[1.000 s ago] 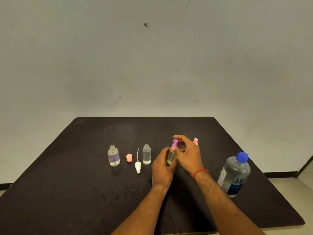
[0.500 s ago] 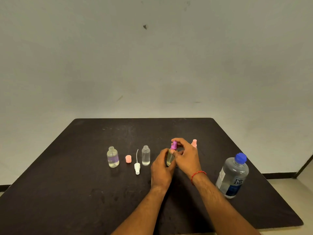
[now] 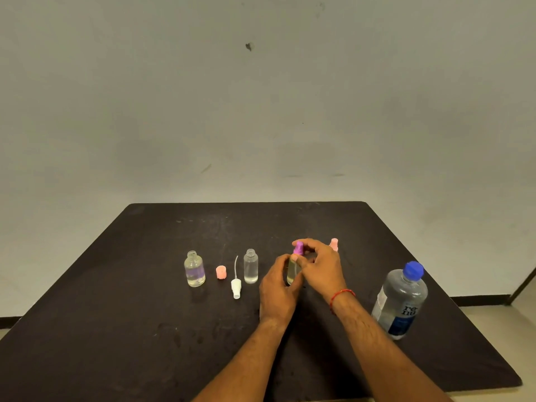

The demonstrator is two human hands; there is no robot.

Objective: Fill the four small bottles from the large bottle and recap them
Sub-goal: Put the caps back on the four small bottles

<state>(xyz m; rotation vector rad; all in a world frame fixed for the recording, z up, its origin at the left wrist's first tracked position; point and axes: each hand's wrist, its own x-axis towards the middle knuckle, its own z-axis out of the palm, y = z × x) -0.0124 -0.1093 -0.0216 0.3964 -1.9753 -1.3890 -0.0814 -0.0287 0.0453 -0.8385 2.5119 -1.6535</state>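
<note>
A person recaps a small bottle at the middle of the dark table, the left hand wrapped around its body while the right hand pinches the purple cap on its neck. Over the last second the fingers have shifted around the cap while the bottle has stayed put, which suggests the cap is being screwed down, though how tight it sits cannot be told. To the left of that bottle two others stand open and partly filled: a slim clear bottle and, farther left, a round bottle. Between them lie a pink cap and a white spray top with its tube. Just behind the right hand a pink-capped bottle peeks out, apparently finished. The large bottle, blue cap on, stands well to the right. Two recappings appear to remain.
</note>
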